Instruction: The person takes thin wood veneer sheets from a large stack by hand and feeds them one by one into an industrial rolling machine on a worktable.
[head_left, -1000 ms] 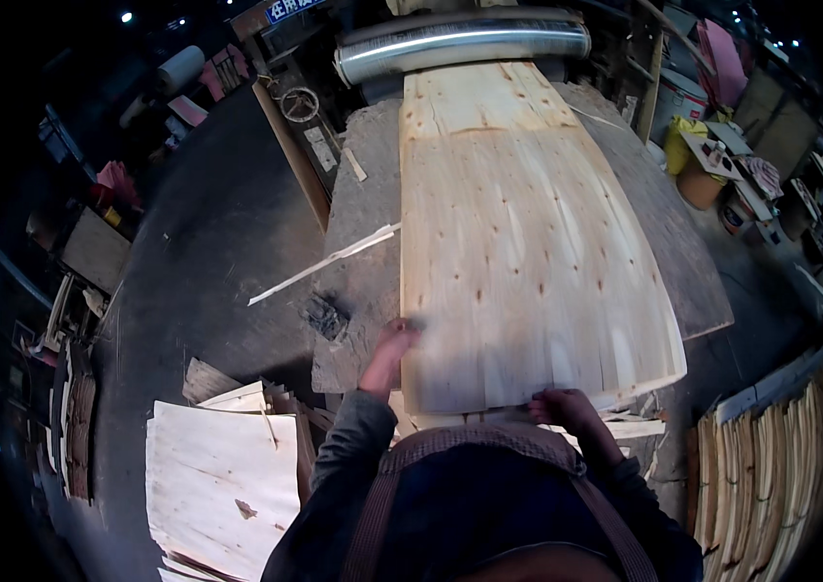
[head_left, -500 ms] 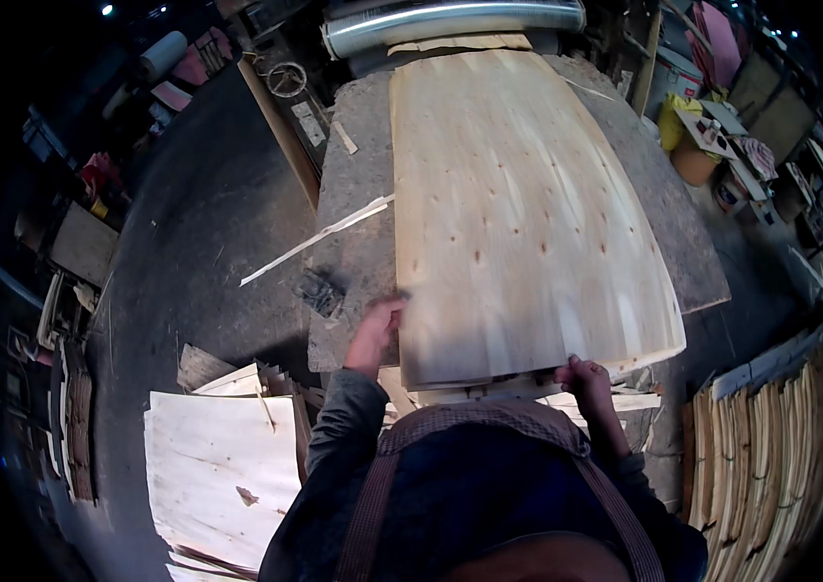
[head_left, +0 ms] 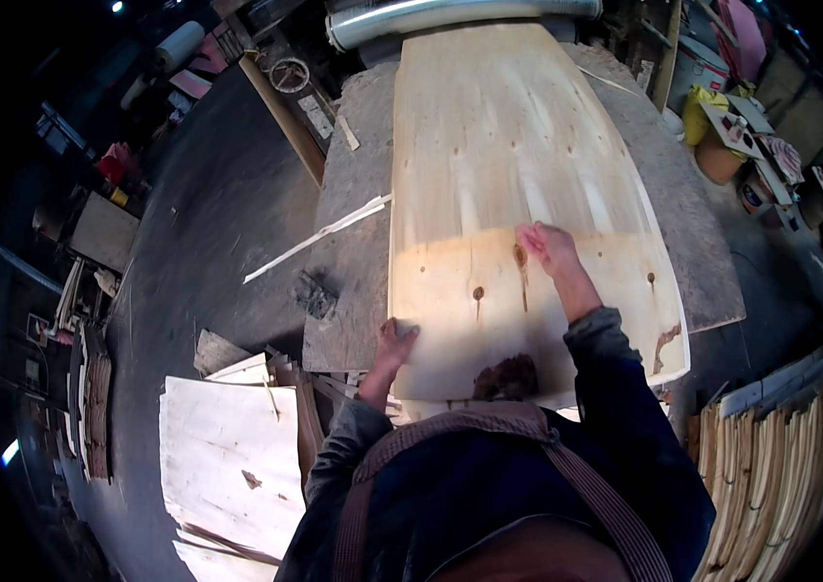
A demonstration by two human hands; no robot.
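Note:
A pale wood veneer sheet [head_left: 499, 126] lies lengthwise before me, its far end at a shiny roller [head_left: 470, 17]. My right hand [head_left: 552, 254] is at this sheet's near edge, its fingers curled and drawn together there. Beneath shows a yellower, knotty sheet [head_left: 441, 330] with a dark, ragged hole [head_left: 507, 376] close to my body. My left hand [head_left: 394, 351] touches the left edge of the lower sheet near its front corner, thumb and forefinger apart. The undersides of its other fingers are hidden.
A worn grey table [head_left: 348, 262] carries the sheets, with a thin wood strip [head_left: 319, 238] sticking out leftward. White veneer pieces [head_left: 232, 446] are stacked at lower left. Upright veneer bundles [head_left: 790, 475] stand at lower right. A handwheel [head_left: 288, 76] is at the far left of the table.
The upper sheet has slid away from me toward the roller, uncovering the knotty sheet below. My right hand has moved forward with its near edge; my left hand has shifted slightly nearer me.

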